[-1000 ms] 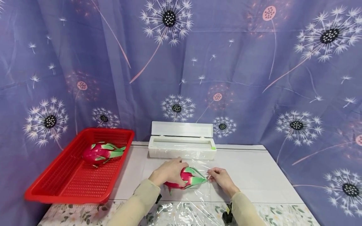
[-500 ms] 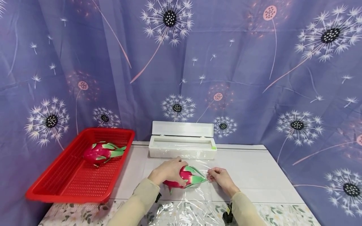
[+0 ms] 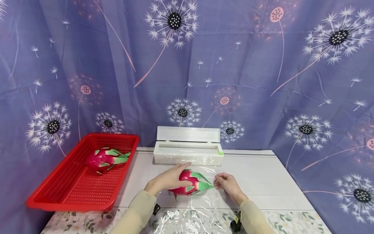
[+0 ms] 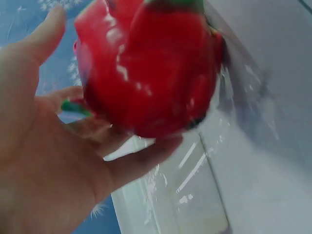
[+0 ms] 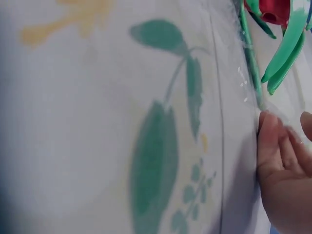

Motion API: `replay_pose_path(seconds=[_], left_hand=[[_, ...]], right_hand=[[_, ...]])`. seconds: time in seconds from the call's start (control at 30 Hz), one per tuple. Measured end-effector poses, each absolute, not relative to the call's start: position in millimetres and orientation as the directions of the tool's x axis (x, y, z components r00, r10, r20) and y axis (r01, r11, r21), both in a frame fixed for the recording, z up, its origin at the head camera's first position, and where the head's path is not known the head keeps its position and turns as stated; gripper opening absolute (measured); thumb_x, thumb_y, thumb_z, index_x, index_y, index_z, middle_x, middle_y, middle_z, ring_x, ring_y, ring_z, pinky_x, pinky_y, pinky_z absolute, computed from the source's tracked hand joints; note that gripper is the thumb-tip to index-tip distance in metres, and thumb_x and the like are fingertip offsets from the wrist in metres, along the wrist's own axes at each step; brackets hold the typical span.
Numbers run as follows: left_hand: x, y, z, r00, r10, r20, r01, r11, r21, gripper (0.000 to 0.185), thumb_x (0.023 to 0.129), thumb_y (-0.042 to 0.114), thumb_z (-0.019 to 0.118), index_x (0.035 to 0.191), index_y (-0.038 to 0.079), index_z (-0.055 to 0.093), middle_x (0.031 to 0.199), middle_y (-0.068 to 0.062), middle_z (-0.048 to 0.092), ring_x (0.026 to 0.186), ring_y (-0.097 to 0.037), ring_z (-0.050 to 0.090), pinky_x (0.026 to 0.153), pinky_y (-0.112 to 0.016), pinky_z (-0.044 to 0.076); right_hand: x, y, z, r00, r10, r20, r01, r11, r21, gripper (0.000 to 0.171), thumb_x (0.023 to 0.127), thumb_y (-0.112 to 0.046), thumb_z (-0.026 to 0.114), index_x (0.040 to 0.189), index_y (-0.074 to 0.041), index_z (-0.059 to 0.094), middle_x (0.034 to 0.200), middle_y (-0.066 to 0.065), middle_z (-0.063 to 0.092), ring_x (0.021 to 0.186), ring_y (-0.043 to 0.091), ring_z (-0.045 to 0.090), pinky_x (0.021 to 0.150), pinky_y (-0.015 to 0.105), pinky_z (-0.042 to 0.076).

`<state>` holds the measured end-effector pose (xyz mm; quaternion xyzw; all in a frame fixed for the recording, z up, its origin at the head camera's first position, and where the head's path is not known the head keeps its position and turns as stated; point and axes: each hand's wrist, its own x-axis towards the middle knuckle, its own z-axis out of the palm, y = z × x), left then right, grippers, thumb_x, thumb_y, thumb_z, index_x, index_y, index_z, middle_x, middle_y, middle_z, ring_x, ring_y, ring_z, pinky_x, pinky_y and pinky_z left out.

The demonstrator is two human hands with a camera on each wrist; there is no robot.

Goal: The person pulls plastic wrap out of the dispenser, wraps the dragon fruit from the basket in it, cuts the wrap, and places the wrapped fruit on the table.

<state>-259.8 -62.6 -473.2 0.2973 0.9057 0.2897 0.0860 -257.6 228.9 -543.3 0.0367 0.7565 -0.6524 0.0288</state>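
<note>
A pink dragon fruit with green scales lies on a sheet of clear cling film spread over the white table. My left hand rests on the fruit's left side with its fingers stretched out. In the left wrist view the palm and fingers lie flat against the red fruit. My right hand pinches the film's edge just right of the fruit's green tip. The right wrist view shows those fingertips on the film, beside the green scales.
A white cling film dispenser with its lid up stands behind the fruit. A red mesh basket at the left holds a second dragon fruit. A flowered cloth covers the table's front edge. A blue dandelion curtain hangs behind.
My left hand's fingers have uncurled and slid back to the left, so more of the fruit shows. The right hand keeps its pinch in the same spot.
</note>
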Motion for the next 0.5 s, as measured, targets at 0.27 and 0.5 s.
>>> replay_pose_path(seconds=[0.27,0.5], left_hand=[[-243,-99,-473,-0.835,0.531,0.145,0.512,0.654,0.557,0.063,0.098,0.05,0.053,0.152,0.022,0.036,0.154,-0.007,0.035,0.139,-0.031,0.034,0.106,-0.056,0.033],[-212,-129,-477,-0.809,0.536,0.241,0.584,0.692,0.423,0.054,0.095,0.045,0.061,0.139,0.015,0.054,0.141,-0.006,0.049,0.125,-0.027,0.051,0.097,-0.05,0.046]], right_hand=[[-242,230,-520,-0.998,0.047,0.034,-0.001,0.58,-0.815,0.043,0.097,-0.02,0.063,0.131,0.002,0.05,0.1,0.013,0.062,0.081,0.021,0.062,0.07,0.036,0.052],[-204,238,-498,-0.941,-0.242,0.237,-0.336,0.753,-0.566,0.03,0.091,-0.023,0.07,0.116,-0.007,0.064,0.1,0.005,0.063,0.09,0.019,0.06,0.076,0.037,0.051]])
